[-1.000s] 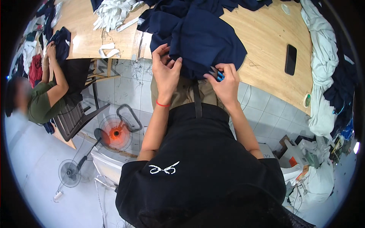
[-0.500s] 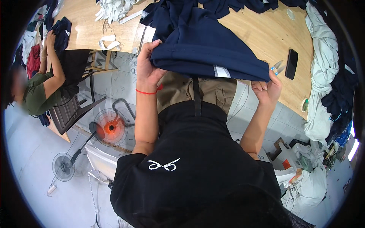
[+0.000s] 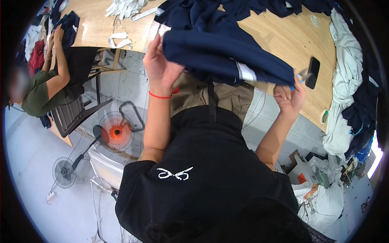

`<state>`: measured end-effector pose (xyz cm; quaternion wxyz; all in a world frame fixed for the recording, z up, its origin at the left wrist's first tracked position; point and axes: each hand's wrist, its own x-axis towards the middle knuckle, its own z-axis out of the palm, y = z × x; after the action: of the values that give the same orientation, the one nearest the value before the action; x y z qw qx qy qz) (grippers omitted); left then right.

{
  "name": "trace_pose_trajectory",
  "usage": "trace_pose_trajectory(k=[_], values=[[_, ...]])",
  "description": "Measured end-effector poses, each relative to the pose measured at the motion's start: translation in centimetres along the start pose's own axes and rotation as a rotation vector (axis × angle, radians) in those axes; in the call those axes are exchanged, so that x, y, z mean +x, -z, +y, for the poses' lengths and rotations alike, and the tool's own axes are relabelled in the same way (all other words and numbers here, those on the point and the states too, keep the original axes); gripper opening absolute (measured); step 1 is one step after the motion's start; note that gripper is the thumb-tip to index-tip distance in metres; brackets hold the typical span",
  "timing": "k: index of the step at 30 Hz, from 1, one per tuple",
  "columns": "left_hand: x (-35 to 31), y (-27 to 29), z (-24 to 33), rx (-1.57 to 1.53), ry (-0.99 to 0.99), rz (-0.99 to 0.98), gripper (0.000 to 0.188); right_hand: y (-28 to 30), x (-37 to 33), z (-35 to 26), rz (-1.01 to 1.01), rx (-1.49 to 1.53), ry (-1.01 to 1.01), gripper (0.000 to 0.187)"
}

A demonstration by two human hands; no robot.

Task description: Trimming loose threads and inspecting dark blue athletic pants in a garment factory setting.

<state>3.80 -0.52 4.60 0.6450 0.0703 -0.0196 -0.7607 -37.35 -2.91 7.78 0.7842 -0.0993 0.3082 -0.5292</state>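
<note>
A navy garment (image 3: 206, 52) is stretched between my two hands above the table's near edge, its folded lower band towards me. A white label (image 3: 245, 72) shows on that band, right of the middle. My left hand (image 3: 161, 67), with a red string at the wrist, is closed on the band's left end between thumb and fingers. My right hand (image 3: 291, 96) pinches the right end, its fingers curled. Blurred silver blades (image 3: 306, 77) stick out beside its fingertips, close to small blue spots; whether that hand holds them is hard to make out.
On the wooden table (image 3: 283, 40) lie a black phone (image 3: 312, 73), white strips (image 3: 119, 40) and more navy cloth (image 3: 263, 6). Pale cloth (image 3: 344, 81) hangs along the right edge. At left, another person (image 3: 42, 89) handles dark cloth; a fan (image 3: 117, 131) stands on the floor.
The garment's band has tilted and turned, its left end rising and its right end shifting slightly right and down. My left hand has moved up a little. The blades have shifted along with my right hand.
</note>
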Motion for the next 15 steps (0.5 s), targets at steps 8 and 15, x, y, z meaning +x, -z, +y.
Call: trace_pose_trajectory(k=[8, 15], values=[[0.7, -0.3, -0.8, -0.381, -0.095, -0.02, 0.072, -2.2, 1.8, 2.1, 0.251, 0.511, -0.355, 0.025], [0.6, 0.1, -0.6, -0.404, -0.09, -0.016, 0.067, -3.2, 1.6, 1.7, 0.274, 0.474, -0.331, 0.024]])
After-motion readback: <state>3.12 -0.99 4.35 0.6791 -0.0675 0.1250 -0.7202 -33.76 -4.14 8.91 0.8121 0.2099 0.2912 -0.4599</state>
